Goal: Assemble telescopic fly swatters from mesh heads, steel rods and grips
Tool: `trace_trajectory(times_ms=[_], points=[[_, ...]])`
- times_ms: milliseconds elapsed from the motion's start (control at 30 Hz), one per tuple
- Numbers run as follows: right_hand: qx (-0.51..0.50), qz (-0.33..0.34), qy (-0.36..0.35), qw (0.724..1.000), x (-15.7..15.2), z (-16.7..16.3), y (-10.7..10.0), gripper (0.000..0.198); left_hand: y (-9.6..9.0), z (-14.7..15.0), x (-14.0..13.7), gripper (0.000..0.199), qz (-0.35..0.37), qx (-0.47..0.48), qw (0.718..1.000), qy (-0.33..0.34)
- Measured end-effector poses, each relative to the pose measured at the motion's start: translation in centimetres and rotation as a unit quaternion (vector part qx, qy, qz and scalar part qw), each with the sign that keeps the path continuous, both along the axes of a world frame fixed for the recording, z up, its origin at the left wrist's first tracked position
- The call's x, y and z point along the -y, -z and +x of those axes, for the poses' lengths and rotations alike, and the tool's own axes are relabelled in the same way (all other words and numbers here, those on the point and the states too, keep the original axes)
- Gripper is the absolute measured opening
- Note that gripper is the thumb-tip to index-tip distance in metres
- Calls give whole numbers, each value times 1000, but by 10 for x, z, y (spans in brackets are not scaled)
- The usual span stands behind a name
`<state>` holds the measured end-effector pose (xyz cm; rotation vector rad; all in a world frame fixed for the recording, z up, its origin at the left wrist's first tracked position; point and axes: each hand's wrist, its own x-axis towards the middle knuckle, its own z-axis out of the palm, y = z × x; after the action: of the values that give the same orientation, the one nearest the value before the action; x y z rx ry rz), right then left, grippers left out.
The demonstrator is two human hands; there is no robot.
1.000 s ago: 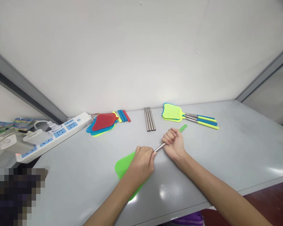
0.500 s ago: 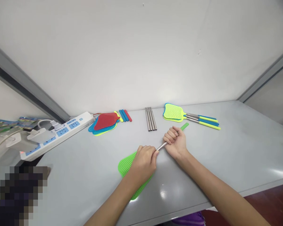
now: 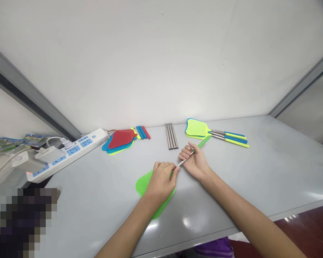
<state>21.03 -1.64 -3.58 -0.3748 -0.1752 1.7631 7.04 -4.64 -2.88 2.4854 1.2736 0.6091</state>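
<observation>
A green fly swatter [image 3: 144,182] lies slantwise in front of me, its mesh head low on the left and its green grip up on the right. My left hand [image 3: 163,179] is closed where the head meets the metal rod, covering that joint and part of the mesh. Palm up, my right hand [image 3: 194,160] has its fingers curled round the rod just below the grip. A short piece of bare rod shows between both hands.
Behind lie several metal rods [image 3: 172,137], with finished swatters [image 3: 197,128] to their right. On the left are loose swatter heads [image 3: 121,139], coloured grips [image 3: 143,132] and a power strip [image 3: 73,149] with plugs. A pixelated dark patch covers the lower left of the table [image 3: 97,200].
My right hand has slid slightly left and up along the swatter, and its fingers have loosened a little. More of the grip shows beyond it. My left hand keeps its hold.
</observation>
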Motion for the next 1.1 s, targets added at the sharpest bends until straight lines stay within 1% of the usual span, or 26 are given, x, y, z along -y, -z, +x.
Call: trace_trajectory(times_ms=[67, 167, 400, 533, 700, 900, 1000, 1100], points=[[20, 5, -48, 999, 2, -5, 1, 25, -1, 0, 0, 28, 3, -5, 1000, 0], [25, 15, -76, 997, 4, -8, 2, 28, -1, 1, -1, 28, 4, -8, 1000, 1], [12, 25, -64, 998, 1, 1, 4, 31, -1, 1, 0, 30, 0, -15, 1000, -3], [11, 33, -56, 998, -1, 6, 0, 30, 0, 1, -1, 28, 2, -9, 1000, -6], [30, 24, -66, 997, -5, 13, -6, 28, 0, 1, -1, 27, -5, -4, 1000, 4], [25, 28, -15, 999, -10, 28, -8, 25, -3, 4, 2, 28, -12, -19, 1000, 21], [25, 20, -7, 999, -10, 34, -8, 27, -4, 6, 4, 29, -27, -17, 999, 33], [28, 10, -13, 999, -10, 34, -5, 33, -2, 7, 8, 28, -56, -8, 998, 40]])
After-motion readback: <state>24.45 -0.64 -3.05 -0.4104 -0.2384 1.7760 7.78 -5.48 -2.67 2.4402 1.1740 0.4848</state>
